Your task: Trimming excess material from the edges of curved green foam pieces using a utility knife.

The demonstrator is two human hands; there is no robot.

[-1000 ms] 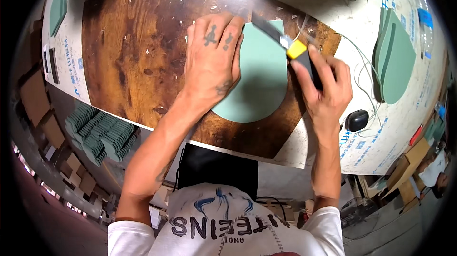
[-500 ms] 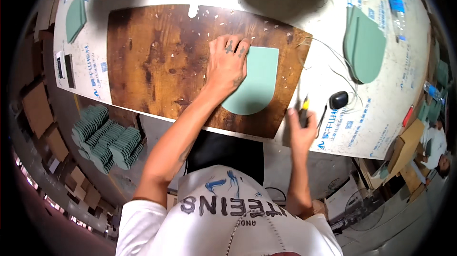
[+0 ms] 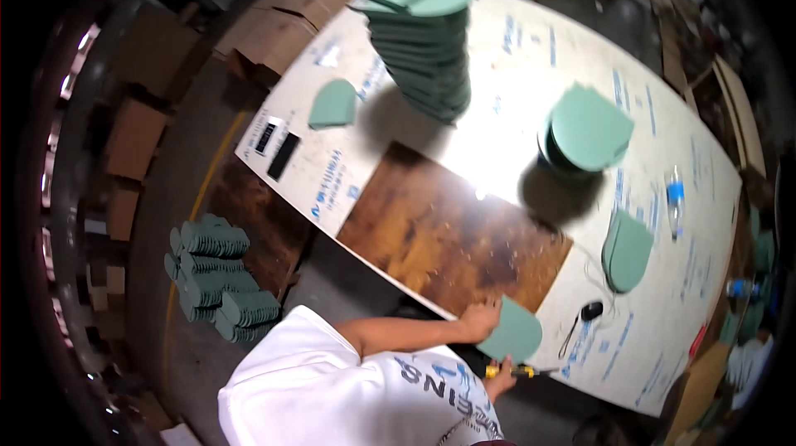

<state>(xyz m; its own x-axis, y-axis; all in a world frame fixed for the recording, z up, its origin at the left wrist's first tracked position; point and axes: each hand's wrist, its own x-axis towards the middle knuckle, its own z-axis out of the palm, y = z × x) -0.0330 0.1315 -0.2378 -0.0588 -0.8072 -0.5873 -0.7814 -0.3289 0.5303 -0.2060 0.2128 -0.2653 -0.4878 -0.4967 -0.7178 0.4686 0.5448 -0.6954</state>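
A flat green D-shaped piece (image 3: 516, 332) is held up at the table's near edge. My left hand (image 3: 481, 320) is closed on its straight side, with fingers at the corner. Just below the piece, my right hand (image 3: 498, 380) is wrapped round a yellow and black knife (image 3: 522, 371), whose thin tip points right. The right fingers are partly hidden, and I cannot tell whether they touch the green piece. Beyond my hands lies the brown wooden board (image 3: 448, 239) on the white table (image 3: 489, 139), with small pale scraps on it.
A tall stack of green pieces (image 3: 423, 56) stands at the far side, a shorter stack (image 3: 589, 127) to its right. More green pieces (image 3: 628, 251), a black mouse-like object (image 3: 592, 311) and a bottle (image 3: 675, 197) lie right. Bundled green pieces (image 3: 220, 272) sit on the floor left.
My view has swung so the far stacks show. The green piece has left the board and come to the near edge in my left hand. My right hand brought the knife beside it.
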